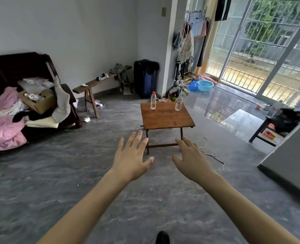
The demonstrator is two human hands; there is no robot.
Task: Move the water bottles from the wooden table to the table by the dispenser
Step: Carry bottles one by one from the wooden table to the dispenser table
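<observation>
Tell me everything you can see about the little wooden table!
The little wooden table is low, with a reddish-brown top of planks and thin dark legs joined by a crossbar near the grey floor. It stands in the middle of the room. Two clear bottles stand upright at its far edge: one with a red cap on the left, another on the right. Neither hand touches it.
</observation>
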